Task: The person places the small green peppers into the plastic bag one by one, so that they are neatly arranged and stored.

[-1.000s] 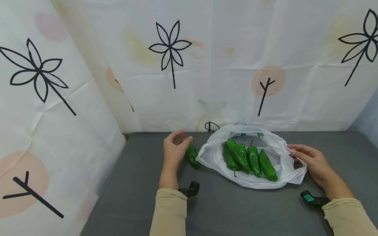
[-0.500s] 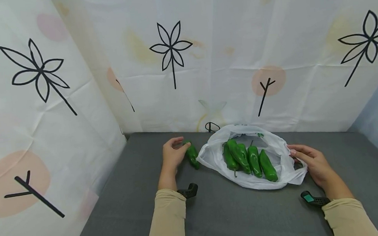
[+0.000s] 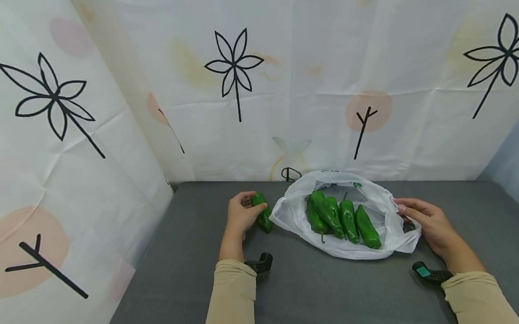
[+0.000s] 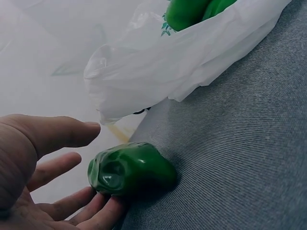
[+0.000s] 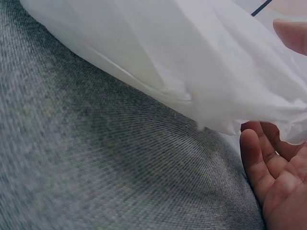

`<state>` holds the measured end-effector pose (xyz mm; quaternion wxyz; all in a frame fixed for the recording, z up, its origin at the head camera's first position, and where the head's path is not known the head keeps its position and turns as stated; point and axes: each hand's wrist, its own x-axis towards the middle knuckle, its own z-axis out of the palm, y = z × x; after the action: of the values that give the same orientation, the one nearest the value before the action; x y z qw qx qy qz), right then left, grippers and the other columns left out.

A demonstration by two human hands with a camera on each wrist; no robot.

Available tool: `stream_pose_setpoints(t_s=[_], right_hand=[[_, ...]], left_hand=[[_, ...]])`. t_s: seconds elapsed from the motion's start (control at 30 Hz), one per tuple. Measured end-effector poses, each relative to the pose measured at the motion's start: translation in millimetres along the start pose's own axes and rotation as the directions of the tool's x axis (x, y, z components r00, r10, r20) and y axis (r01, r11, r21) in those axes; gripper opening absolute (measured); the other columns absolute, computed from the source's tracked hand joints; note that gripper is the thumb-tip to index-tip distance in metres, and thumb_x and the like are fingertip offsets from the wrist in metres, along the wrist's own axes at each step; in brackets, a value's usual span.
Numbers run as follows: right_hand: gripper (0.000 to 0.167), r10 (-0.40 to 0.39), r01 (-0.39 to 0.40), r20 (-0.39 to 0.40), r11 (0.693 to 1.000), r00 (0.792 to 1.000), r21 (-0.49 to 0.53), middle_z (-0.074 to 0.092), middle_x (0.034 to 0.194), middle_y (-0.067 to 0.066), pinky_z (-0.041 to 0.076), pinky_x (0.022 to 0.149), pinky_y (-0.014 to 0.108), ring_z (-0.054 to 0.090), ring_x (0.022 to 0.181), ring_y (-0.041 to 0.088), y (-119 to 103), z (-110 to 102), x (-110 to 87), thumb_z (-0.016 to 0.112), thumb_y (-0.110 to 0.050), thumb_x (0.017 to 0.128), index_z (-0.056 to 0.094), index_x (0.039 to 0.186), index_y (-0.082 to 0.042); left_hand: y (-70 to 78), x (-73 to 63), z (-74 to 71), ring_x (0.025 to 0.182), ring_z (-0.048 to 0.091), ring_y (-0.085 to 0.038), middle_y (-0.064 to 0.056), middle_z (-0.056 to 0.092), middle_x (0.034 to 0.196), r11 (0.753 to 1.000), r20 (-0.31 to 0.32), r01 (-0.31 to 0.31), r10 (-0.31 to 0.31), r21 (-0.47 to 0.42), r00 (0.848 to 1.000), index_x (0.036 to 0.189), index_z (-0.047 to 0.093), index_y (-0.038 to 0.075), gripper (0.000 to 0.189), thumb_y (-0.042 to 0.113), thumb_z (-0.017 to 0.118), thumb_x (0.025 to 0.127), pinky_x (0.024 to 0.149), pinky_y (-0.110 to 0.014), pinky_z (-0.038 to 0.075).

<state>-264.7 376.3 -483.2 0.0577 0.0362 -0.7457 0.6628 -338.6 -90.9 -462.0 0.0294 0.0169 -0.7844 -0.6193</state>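
A single green pepper [image 3: 262, 215] lies on the grey table, left of the white plastic bag [image 3: 293, 216]. My left hand [image 3: 240, 213] is right at it. In the left wrist view the fingertips touch the lower side of this pepper [image 4: 134, 168], while the thumb [image 4: 72, 132] is apart from it. Several more green peppers [image 3: 328, 215] lie side by side inside the bag, whose mouth is spread wide. At the bag's right edge my right hand [image 3: 427, 221] holds the rim between thumb and fingers. The right wrist view shows white plastic [image 5: 192, 57] passing between them.
The grey cloth-covered table [image 3: 329, 301] extends to the front and both sides. Behind it and at the sides hang white curtains [image 3: 298, 75] with printed flowers, close to the bag's far side. A black strap device [image 3: 260, 263] sits on the left wrist, another [image 3: 432, 273] on the right.
My left hand has come down and slightly nearer, from above the lone pepper to its side, with the fingers now reaching around its far end. The right hand and bag have stayed put.
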Motion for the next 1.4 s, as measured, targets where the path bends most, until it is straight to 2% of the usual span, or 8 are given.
stream_pose_setpoints(t_s=[0.23, 0.77, 1.1, 1.4], right_hand=[[0.023, -0.009, 0.008, 0.013, 1.000, 1.000, 0.016, 0.072, 0.111, -0.024, 0.051, 0.084, 0.015, 0.063, 0.101, -0.002, 0.6, -0.3, 0.8, 0.063, -0.015, 0.108, 0.077, 0.126, -0.021], [0.022, 0.008, -0.009, -0.007, 1.000, 1.000, -0.025, 0.071, 0.112, -0.027, 0.050, 0.084, 0.015, 0.063, 0.101, -0.003, -0.8, 0.8, 0.3, 0.064, -0.018, 0.108, 0.077, 0.126, -0.022], [0.022, 0.003, -0.003, -0.005, 1.000, 1.000, -0.009, 0.071, 0.111, -0.025, 0.051, 0.084, 0.015, 0.063, 0.101, -0.002, -1.8, 0.8, 0.4, 0.064, -0.018, 0.108, 0.078, 0.125, -0.022], [0.023, -0.018, 0.018, 0.013, 1.000, 1.000, 0.016, 0.072, 0.113, -0.024, 0.053, 0.083, 0.014, 0.064, 0.101, -0.003, -0.6, -0.2, -0.3, 0.064, -0.015, 0.108, 0.077, 0.126, -0.019]], left_hand=[[-1.6, -1.3, 1.2, 0.132, 0.061, -0.039, -0.022, 0.058, 0.145, 0.999, 0.006, 0.045, -0.045, 0.025, 0.999, 0.138, 0.066, 0.009, 0.050, 0.012, 0.084, 0.092, 0.105, -0.053, 0.058], [-1.2, -4.1, 0.5, 0.128, 0.063, -0.041, -0.022, 0.061, 0.140, 0.999, 0.002, 0.041, -0.041, 0.036, 0.999, 0.131, 0.071, 0.009, 0.041, 0.014, 0.083, 0.092, 0.095, -0.047, 0.063], [6.3, -1.4, 0.7, 0.122, 0.065, -0.037, -0.021, 0.060, 0.138, 1.000, -0.105, 0.016, -0.018, -0.015, 0.994, 0.131, 0.071, 0.006, 0.041, 0.011, 0.081, 0.091, 0.092, -0.044, 0.064], [11.9, -4.3, -2.7, 0.122, 0.069, -0.036, -0.019, 0.057, 0.142, 0.998, -0.083, -0.027, 0.023, -0.051, 0.996, 0.134, 0.069, 0.008, 0.043, 0.013, 0.080, 0.093, 0.097, -0.047, 0.062]])
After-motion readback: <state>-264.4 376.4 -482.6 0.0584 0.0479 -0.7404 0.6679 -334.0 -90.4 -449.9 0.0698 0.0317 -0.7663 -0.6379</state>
